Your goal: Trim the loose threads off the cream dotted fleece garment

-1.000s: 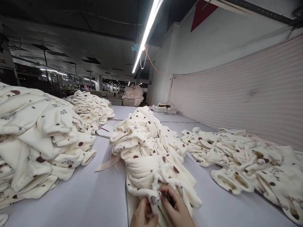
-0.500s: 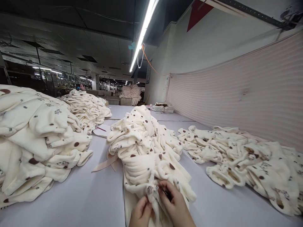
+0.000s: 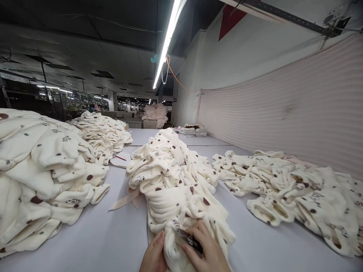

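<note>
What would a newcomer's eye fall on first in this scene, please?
Heaps of cream, brown-spotted fleece cover the grey table: a tall stack at the left, a middle pile and a flatter spread along the right wall. At the near edge, the left hand and the right hand, which holds small snips, press on the middle pile's front piece.

Fluorescent tube [image 3: 167,41] glares overhead; table [image 3: 113,234] evenly lit, ceiling dim; edges bowed, far hall perhaps blurred.

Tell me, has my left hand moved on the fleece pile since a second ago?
Yes. The left hand has slid left along the near end of the middle fleece pile, off the bunched edge beside the right hand to the pile's left side.
</note>
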A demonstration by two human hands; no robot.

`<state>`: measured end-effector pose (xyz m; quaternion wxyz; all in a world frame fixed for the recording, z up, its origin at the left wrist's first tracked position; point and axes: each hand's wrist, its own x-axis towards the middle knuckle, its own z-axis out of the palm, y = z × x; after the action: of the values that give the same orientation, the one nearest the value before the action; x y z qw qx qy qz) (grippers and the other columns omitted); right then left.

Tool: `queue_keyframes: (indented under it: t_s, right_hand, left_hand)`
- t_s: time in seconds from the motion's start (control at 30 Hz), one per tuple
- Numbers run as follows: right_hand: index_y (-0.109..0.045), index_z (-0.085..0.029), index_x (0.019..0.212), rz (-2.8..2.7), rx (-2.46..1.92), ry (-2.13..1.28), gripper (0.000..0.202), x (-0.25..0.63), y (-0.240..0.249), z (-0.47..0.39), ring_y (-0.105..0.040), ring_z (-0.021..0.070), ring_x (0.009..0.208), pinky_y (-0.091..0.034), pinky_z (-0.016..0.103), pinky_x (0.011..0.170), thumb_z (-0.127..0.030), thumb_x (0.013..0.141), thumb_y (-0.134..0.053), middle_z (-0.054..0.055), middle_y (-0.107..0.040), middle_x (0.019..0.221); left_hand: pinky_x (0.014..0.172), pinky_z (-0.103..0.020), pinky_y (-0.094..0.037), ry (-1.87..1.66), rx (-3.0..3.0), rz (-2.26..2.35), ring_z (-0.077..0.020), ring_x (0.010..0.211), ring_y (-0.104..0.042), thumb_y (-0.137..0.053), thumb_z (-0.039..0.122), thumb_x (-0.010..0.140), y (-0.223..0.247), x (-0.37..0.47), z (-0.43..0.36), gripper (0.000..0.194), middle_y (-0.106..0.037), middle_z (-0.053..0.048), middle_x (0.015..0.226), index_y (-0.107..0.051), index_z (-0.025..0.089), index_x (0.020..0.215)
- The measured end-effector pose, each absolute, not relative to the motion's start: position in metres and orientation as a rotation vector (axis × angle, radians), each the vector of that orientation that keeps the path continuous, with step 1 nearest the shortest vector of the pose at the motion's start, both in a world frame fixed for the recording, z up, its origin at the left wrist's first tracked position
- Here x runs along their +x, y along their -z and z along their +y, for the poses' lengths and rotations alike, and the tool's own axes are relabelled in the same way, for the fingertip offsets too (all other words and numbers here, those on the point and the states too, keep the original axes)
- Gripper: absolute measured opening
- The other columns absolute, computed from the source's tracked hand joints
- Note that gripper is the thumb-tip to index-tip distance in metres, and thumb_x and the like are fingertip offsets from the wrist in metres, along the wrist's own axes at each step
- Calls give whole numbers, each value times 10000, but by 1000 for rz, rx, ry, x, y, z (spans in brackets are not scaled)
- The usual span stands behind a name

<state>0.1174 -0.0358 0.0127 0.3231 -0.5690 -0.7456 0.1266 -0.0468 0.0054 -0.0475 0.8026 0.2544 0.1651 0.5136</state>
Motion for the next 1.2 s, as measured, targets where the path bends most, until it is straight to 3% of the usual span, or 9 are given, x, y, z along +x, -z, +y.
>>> queue_keyframes:
  t_s: [0.17,0.3,0.47,0.57,0.67,0.8,0.97,1.1,1.2]
  right_hand:
    - [-644,-237,1140,-2093,-1505,-209,283,117,-11,-45,-670,223,907,-546,335,767,-306,874,-576,64,-664,1011]
    - [-676,-263,1096,-2100,-1523,-181,242,110,-10,-41,-683,224,885,-555,358,765,-274,894,-543,51,-693,1000]
    - [-657,-251,1084,-1925,-1518,-235,235,114,-8,-38,-683,205,921,-553,303,772,-322,893,-540,50,-693,1001]
    - [-572,-248,1186,-1832,-1525,-161,362,114,-7,-34,-661,226,977,-543,325,794,-304,830,-603,58,-666,1099]
    - [-608,-258,989,-1808,-1529,-114,228,115,-6,-29,-655,212,858,-521,323,725,-161,803,-518,20,-666,940]
    - [-576,-235,929,-1813,-1474,-76,212,128,6,-26,-624,194,785,-492,297,682,-122,799,-452,21,-634,858]
    - [-595,-245,899,-1949,-1589,-38,245,143,10,-39,-629,202,767,-472,295,651,-111,742,-464,21,-637,865]
    - [-639,-246,991,-1932,-1573,-419,188,138,-18,-51,-642,199,886,-501,296,768,-256,820,-561,29,-661,942]
    - [-659,-236,1082,-2000,-1538,-405,273,128,-32,-55,-652,218,901,-509,312,779,-372,877,-540,63,-671,981]
  left_hand:
    - [1044,-396,-382,-1006,496,155,-266,1031,-642,-693,354,797,36,-44,2,285,-765,-82,922,-745,199,1030]
    - [1051,-385,-377,-989,518,95,-252,1043,-637,-618,295,858,36,-43,1,258,-763,-86,937,-732,192,1065]
    - [962,-367,-428,-962,577,139,-253,977,-638,-617,324,843,36,-43,3,254,-746,-85,869,-737,197,1027]
    - [828,-345,-461,-990,788,356,-236,854,-631,-561,481,839,37,-44,4,376,-702,-78,815,-690,191,1041]
    - [665,-296,-434,-1095,1116,674,-190,677,-564,-604,616,747,42,-51,5,452,-608,-21,685,-629,188,890]
    - [592,-231,-304,-1250,1314,899,-116,580,-373,-707,449,738,50,-64,4,323,-434,63,607,-502,205,687]
    - [672,-254,-352,-1423,1515,894,-161,682,-463,-497,454,871,60,-58,-3,233,-551,6,773,-480,227,825]
    - [657,-249,-342,-1489,1560,723,-156,696,-453,-457,405,900,68,-49,-3,249,-533,0,779,-409,229,731]
    - [654,-253,-344,-1489,1555,668,-156,691,-444,-457,384,902,67,-48,-2,243,-536,-3,784,-407,229,723]
